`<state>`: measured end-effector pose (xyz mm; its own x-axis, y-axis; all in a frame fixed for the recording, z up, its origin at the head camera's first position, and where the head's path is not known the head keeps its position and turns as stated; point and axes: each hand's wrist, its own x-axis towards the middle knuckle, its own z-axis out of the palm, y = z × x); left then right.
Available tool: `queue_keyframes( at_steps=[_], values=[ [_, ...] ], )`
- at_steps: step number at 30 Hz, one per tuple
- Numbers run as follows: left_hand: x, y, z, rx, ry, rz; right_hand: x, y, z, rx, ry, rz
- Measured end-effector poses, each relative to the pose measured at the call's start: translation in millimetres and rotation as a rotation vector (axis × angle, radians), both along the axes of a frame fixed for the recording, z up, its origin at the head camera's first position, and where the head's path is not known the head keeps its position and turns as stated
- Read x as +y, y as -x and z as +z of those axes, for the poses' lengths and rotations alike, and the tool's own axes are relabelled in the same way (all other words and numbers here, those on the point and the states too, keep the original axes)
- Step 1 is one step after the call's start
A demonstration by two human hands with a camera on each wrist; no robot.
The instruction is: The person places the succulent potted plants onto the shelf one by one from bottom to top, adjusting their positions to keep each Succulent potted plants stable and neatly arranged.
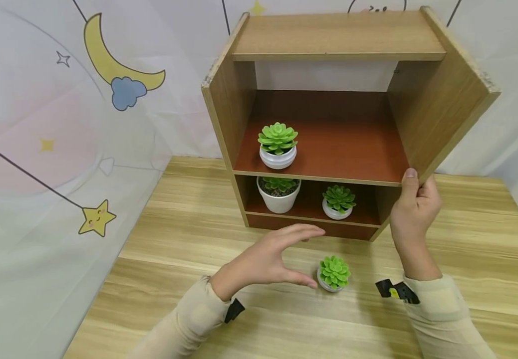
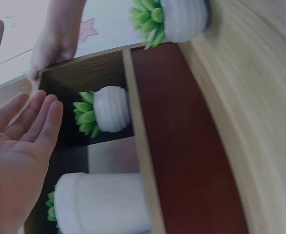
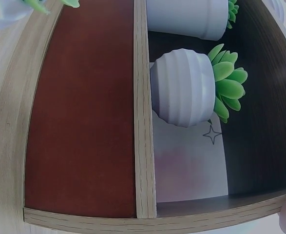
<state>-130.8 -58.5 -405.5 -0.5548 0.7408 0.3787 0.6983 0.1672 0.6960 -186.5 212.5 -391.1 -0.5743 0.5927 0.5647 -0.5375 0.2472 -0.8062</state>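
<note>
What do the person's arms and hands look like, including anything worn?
The left hand and right hand are bare. The left sleeve and right sleeve are plain cream, reaching the wrists. A small black piece shows beside the left sleeve; a second black piece, with a yellow patch, beside the right.

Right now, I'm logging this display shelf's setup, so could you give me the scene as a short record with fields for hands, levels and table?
Left hand: fingers and thumb parted near the table plant; contact unclear
Right hand: grips the right side panel of the wooden cabinet
Upper shelf: one upper plant, at left
Lower compartment: larger white pot at left, small potted plant at right
Tabletop: table plant in front of the cabinet
</note>
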Motion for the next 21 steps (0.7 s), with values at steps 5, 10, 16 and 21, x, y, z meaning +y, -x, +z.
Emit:
queue_keyframes(
  at_steps=[5, 10, 16, 21],
  values=[
    [2.3, 3.1, -11.5, -0.071, 0.05, 0.001, -1, -0.5, 1.6, -0.006, 0.0, 0.0],
    [4.5, 7.3, -21.9, -0.117, 0.112, 0.005, -3, -2.4, 4.8, 0.0, 0.004, 0.0],
    [8.8, 12.5, -38.3, -0.145, 0.188, 0.002, 0, -1.5, 1.9, 0.0, 0.011, -0.005],
    [12.2, 14.4, -49.2, -0.159, 0.237, 0.006, 2, 0.5, -1.0, 0.002, 0.008, -0.001]
  ],
)
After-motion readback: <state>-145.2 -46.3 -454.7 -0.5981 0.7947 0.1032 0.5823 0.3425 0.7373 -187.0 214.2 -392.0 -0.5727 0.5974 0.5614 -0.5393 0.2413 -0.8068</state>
